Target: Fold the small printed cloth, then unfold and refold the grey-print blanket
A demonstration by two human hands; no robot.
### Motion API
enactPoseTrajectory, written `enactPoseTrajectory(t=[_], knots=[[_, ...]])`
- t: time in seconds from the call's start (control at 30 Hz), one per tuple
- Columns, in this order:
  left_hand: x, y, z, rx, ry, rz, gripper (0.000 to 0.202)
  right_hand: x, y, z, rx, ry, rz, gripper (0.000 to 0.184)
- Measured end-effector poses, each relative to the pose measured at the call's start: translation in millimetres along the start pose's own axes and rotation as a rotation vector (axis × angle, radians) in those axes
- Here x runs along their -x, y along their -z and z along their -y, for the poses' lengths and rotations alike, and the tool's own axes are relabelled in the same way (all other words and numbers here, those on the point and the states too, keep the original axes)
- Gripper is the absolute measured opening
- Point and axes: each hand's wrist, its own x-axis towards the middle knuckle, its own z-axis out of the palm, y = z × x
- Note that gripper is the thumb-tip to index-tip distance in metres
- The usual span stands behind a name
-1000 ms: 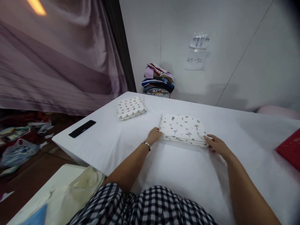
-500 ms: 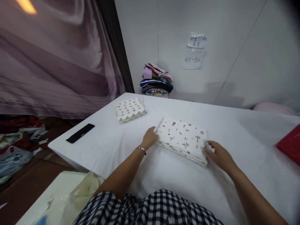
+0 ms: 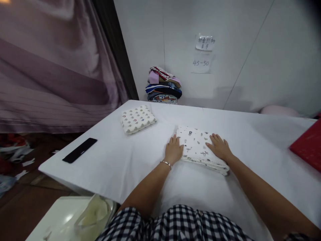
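Observation:
A folded white cloth with small dark prints [image 3: 195, 144] lies on the white table [image 3: 140, 157] in front of me. My left hand [image 3: 174, 149] rests flat with its fingers stretched over the cloth's left edge; a bracelet sits on that wrist. My right hand [image 3: 219, 147] lies flat on top of the cloth's right half, fingers spread. Neither hand holds anything. A second folded cloth with dots [image 3: 137, 118] lies farther away to the left, out of reach of both hands.
A black flat device [image 3: 79, 150] lies near the table's left edge. A stack of folded clothes [image 3: 163, 84] stands against the wall behind the table. A red item [image 3: 307, 147] lies at the right. A white bin [image 3: 75, 219] sits below left.
Both hands left the cloth's near corners and now press flat on top of it. The cloth shifted slightly and turned on the table.

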Motion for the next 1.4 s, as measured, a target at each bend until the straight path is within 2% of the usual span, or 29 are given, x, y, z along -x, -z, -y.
enactPoseTrajectory(t=[0.17,0.23,0.33,0.47,0.57,0.7,0.83,1.0,1.2,1.4], knots=[[1,0.0,-3,0.026,0.012,-0.043,0.048,-5,15,12,0.064,0.01,0.032,0.059],[3,-1.0,-3,0.038,0.018,-0.054,0.049,-14,22,28,0.076,0.014,0.03,0.059],[5,-2.2,-2,0.052,0.0,-0.086,0.049,-35,28,67,0.044,0.078,0.032,0.06],[7,-3.6,1,0.069,-0.01,-0.089,0.05,-70,17,121,-0.001,0.247,0.04,0.063],[7,-5.4,3,0.077,-0.004,-0.076,0.051,-87,2,138,-0.002,0.251,0.059,0.061],[6,-6.4,2,0.078,0.005,-0.07,0.052,-95,-8,135,-0.049,0.241,0.079,0.06],[6,-5.2,2,0.093,-0.003,-0.063,0.051,-110,2,130,-0.167,0.211,0.166,0.061],[6,-3.7,3,0.118,0.001,-0.04,0.051,-145,14,131,-0.217,0.179,0.256,0.063],[5,2.2,2,0.107,0.009,-0.006,0.05,-170,20,129,-0.293,0.213,0.392,0.049],[5,1.8,2,0.133,0.019,-0.023,0.05,-165,16,129,-0.395,0.212,0.326,0.045]])
